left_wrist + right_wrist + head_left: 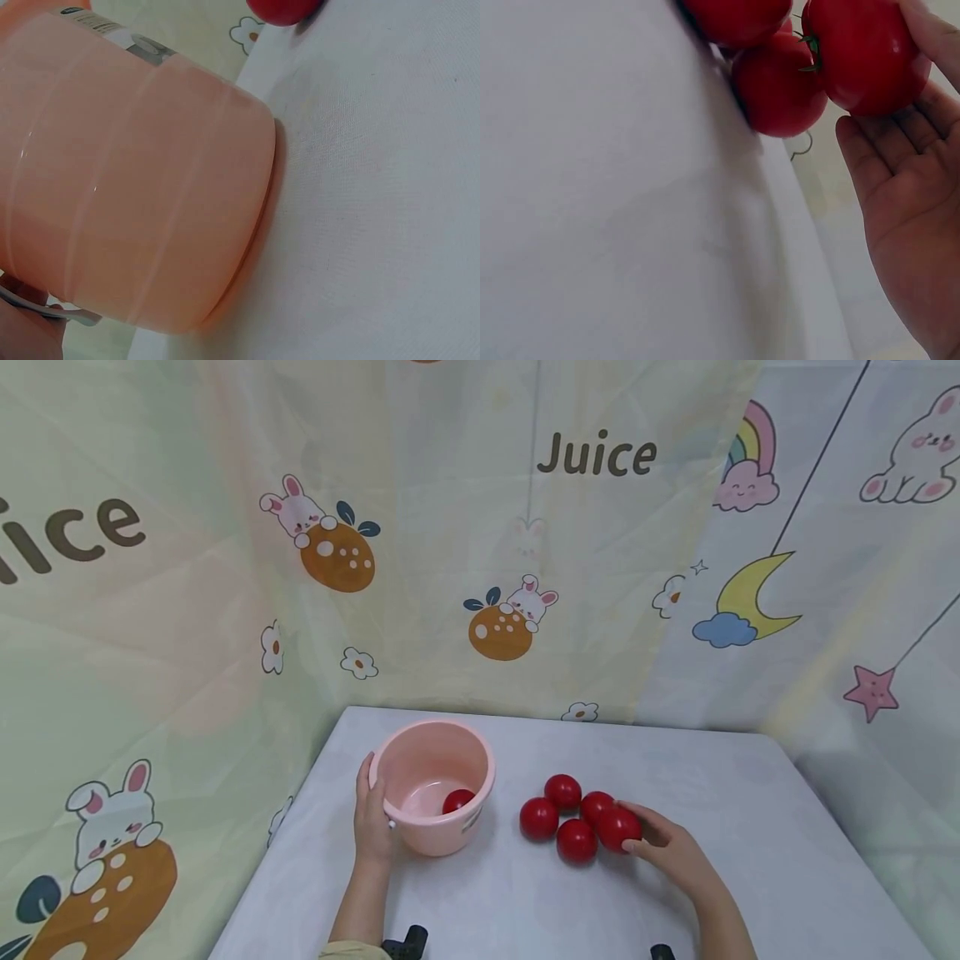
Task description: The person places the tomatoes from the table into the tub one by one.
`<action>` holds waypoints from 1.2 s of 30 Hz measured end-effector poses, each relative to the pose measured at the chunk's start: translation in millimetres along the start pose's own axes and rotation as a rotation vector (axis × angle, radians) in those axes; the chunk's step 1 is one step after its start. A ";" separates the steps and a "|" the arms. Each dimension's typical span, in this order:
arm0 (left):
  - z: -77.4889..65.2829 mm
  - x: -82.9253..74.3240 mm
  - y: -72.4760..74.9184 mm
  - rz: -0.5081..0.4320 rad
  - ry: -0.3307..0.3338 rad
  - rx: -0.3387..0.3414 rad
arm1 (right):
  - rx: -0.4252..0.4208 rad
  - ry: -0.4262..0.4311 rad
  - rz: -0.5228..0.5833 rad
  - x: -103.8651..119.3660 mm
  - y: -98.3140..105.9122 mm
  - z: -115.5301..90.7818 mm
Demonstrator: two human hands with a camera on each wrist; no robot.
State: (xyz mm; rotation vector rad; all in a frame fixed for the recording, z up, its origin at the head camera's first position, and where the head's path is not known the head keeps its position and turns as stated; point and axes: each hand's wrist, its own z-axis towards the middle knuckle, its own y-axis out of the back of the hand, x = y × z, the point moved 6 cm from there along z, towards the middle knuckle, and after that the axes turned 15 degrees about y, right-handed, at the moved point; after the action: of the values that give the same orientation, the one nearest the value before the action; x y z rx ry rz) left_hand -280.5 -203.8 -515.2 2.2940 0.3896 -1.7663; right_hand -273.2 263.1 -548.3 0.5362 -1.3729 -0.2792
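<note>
My left hand (372,818) holds the left side of a pink plastic bucket (438,839) at its rim. Inside the bucket lies one red tomato (457,800). On the right, my right hand (670,847) grips another tomato (618,828) between thumb and fingers; its green stem end shows in the right wrist view, where this tomato (866,56) is up off the table. Close against it is a group of several tomatoes (577,841) on the table. The left wrist view shows the bucket's ribbed wall (135,165) and part of a handle (45,306) by the fingers.
A white cloth covers the table (495,910). Printed curtains (450,527) hang behind it and along both sides. Dark straps or mounts (408,942) show near the wrists at the lower edge of the head view.
</note>
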 end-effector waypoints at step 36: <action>1.0 -0.1 -0.4 -0.017 -0.021 0.000 | 0.075 0.324 -0.003 97.5 21.1 66.6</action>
State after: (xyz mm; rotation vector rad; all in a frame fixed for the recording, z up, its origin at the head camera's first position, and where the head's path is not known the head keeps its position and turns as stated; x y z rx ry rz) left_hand -281.5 -203.7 -515.3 2.2763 0.4066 -1.7968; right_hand -322.2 220.1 -447.7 0.6168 -1.0715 -0.1359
